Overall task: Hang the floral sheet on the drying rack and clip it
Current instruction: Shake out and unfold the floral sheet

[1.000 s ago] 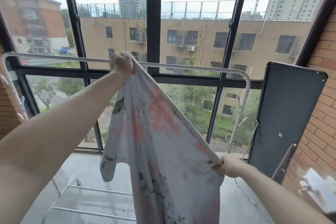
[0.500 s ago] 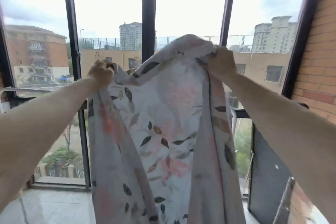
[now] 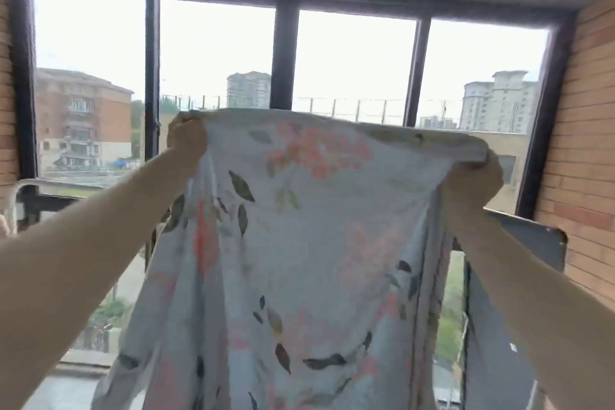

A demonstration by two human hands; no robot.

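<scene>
Floral sheet (image 3: 299, 243) gripped by left hand (image 3: 186, 140), right hand (image 3: 472, 183)

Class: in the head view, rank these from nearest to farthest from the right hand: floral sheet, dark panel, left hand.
1. floral sheet, gripped by the right hand.
2. dark panel, just lower right, by the brick wall.
3. left hand, gripping the sheet's far corner.

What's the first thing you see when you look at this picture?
A big floral sheet fills the middle, stretched out wide and hanging down. The left hand and right hand each grip a top corner, holding it up in front of the dark-framed window. A bit of the drying rack peeks out low on the left.
</scene>
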